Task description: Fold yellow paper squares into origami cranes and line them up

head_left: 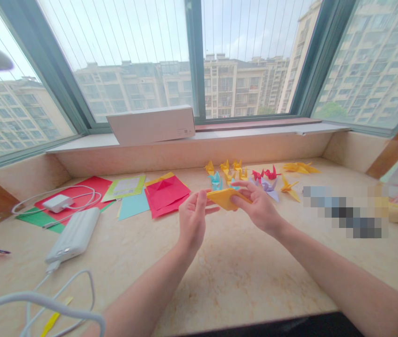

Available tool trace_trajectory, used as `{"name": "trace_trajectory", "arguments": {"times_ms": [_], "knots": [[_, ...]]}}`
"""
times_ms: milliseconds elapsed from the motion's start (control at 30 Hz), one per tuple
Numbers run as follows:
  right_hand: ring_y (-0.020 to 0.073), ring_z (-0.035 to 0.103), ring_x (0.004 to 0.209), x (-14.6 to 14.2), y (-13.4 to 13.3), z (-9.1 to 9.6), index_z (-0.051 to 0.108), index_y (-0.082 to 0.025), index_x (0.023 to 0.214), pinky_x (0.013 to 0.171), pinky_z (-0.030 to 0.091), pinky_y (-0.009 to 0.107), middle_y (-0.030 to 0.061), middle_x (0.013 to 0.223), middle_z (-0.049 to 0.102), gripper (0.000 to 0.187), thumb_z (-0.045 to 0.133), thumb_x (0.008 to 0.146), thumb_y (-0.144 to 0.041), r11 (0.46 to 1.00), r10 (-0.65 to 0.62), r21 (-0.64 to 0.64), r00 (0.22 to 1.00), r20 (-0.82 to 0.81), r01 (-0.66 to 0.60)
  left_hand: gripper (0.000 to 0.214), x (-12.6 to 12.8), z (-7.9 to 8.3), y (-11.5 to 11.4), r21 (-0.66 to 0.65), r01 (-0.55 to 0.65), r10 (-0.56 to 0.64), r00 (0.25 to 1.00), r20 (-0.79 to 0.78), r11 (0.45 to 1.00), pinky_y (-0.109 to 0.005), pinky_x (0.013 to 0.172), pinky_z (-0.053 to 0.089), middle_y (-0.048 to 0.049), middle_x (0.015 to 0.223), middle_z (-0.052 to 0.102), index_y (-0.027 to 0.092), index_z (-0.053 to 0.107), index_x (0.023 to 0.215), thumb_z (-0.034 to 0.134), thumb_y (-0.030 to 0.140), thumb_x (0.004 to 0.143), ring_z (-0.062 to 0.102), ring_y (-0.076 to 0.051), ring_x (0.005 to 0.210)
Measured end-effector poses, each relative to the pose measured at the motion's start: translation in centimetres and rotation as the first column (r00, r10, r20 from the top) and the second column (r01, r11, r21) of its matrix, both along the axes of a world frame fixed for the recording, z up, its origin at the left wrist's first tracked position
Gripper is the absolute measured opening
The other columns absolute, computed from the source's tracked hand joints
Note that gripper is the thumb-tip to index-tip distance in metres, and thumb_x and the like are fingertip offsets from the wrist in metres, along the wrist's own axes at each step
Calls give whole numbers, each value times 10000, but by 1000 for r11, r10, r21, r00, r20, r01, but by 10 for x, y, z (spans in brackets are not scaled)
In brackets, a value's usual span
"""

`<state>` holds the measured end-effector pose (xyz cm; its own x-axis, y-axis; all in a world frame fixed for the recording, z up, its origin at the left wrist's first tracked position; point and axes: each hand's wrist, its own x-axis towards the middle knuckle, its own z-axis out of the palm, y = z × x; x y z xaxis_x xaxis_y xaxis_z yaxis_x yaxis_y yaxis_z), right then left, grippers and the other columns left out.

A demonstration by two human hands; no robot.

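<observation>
Both my hands hold a folded yellow paper [222, 198] in the air above the marble sill. My left hand [192, 220] pinches its left corner with thumb and fingertips. My right hand [259, 206] grips its right side, fingers curled over the top and thumb beneath. Just behind the hands stand several folded paper cranes [235, 172] in yellow, blue, red and purple.
A stack of coloured paper sheets [165, 193] lies at the left centre. A white power bank [74, 235] with a cable and a white charger [57, 202] sit further left. A white box [151, 124] rests on the window ledge. More yellow cranes [300, 167] lie right.
</observation>
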<state>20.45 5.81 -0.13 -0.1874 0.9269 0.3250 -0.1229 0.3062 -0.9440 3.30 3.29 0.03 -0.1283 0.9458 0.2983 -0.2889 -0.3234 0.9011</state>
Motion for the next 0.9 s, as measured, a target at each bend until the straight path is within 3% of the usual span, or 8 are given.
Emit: {"name": "trace_trajectory", "arguments": {"times_ms": [233, 400, 600, 900], "knots": [[187, 698, 776, 0, 0, 0, 589, -211, 1118, 614, 582, 298, 56, 917, 734, 353, 705, 808, -331, 1000, -1, 8, 1000, 9, 1, 335, 3, 4, -2, 8, -59, 59, 998, 16, 998, -330, 679, 620, -78, 917, 758, 164, 614, 1063, 653, 429, 861, 740, -202, 782], [189, 693, 779, -2, -2, 0, 597, -211, 1102, 634, 591, 310, 44, 884, 719, 334, 700, 813, -343, 997, -55, 57, 998, 26, 53, 296, 3, 6, -3, 30, -79, 79, 997, 7, 996, -336, 686, 617, -77, 887, 764, 173, 551, 917, 687, 422, 834, 744, -204, 762], [203, 700, 820, -2, -4, -1, 609, -229, 1089, 676, 600, 336, 41, 907, 719, 299, 692, 828, -348, 984, -113, 144, 993, 36, 107, 309, 3, 6, -2, 23, -80, 80, 997, 8, 997, -333, 694, 619, -94, 948, 758, 158, 587, 941, 699, 421, 824, 735, -188, 763], [204, 701, 839, 0, -2, -3, 597, -235, 1103, 706, 597, 348, 55, 977, 723, 313, 692, 835, -365, 982, -129, 145, 991, 35, 123, 300, 3, 8, -2, 37, -86, 87, 996, -6, 996, -318, 684, 615, -115, 1016, 753, 140, 653, 900, 710, 419, 807, 732, -194, 796]]}}
